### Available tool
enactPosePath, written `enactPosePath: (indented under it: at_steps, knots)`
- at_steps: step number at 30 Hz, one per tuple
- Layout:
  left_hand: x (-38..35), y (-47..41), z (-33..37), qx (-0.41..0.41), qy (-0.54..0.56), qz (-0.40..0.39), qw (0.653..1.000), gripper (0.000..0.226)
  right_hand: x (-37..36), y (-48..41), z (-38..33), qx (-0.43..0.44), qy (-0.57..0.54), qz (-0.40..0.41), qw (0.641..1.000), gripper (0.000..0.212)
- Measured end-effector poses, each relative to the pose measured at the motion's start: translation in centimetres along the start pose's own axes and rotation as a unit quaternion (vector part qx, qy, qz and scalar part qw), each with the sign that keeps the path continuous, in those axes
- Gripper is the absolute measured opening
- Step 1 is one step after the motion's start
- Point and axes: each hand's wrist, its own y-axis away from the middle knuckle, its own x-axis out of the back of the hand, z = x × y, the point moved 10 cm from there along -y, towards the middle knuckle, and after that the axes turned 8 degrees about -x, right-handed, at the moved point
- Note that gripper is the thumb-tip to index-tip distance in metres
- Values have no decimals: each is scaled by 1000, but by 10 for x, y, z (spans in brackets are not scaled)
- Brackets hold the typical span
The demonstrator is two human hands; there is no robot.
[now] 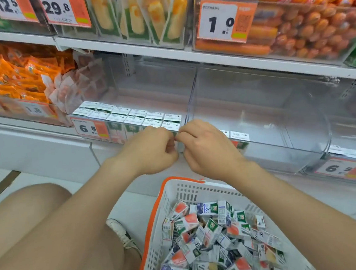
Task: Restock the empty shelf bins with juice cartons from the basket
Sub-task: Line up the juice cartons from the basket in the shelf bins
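Note:
A white basket with an orange rim (158,205) stands on the floor below my arms, heaped with several small juice cartons (214,238). On the shelf, the left clear bin (116,139) holds neat rows of upright cartons (126,116). The right clear bin (281,128) is almost bare, with a couple of cartons (239,138) at its front left. My left hand (152,150) and my right hand (207,149) meet at the front corner between the two bins. Their curled fingers pinch a juice carton (179,144), of which only a green-grey sliver shows.
A 6.5 price tag (90,128) hangs on the left bin, another (336,167) on the right one. Orange snack packets (13,79) fill the bin to the left. Sausages (304,29) and packed snacks (138,16) sit on the shelf above. My bare knee (40,237) and shoe (121,233) are beside the basket.

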Motion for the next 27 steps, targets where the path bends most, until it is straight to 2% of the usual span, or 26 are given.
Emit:
enactPosePath:
  at_steps: [3,5,7,9,12,15,19,22,24,27]
  knots:
    - [-67,9,16,-33,-31,-181,983,16,-16,52,-11,41,17,-21,999,19]
    - [-112,16,19,-31,-51,-273,960,21,-45,85,-8,40,26,-88,995,2]
    - [-154,23,17,-27,-85,-345,934,27,-78,115,-3,33,14,-179,983,11]
    - [-191,28,14,-36,-106,-391,914,29,-108,142,7,13,19,-265,964,2]
    - [-236,33,13,-50,-119,-415,901,26,-147,178,30,-52,23,-375,925,16]
    - [-269,42,20,-71,-148,-421,892,22,-178,207,37,-60,45,-440,895,24]
    - [-298,49,39,-123,-159,-412,889,43,-218,232,39,-69,72,-456,884,36]
    - [-317,44,32,-148,-180,-365,901,64,-244,245,44,-92,98,-465,875,52]
    - [-329,40,19,-134,-202,-347,906,82,-257,254,46,-97,105,-480,866,61]
    - [-335,31,11,-104,-200,-334,915,91,-272,268,48,-81,92,-494,861,80]
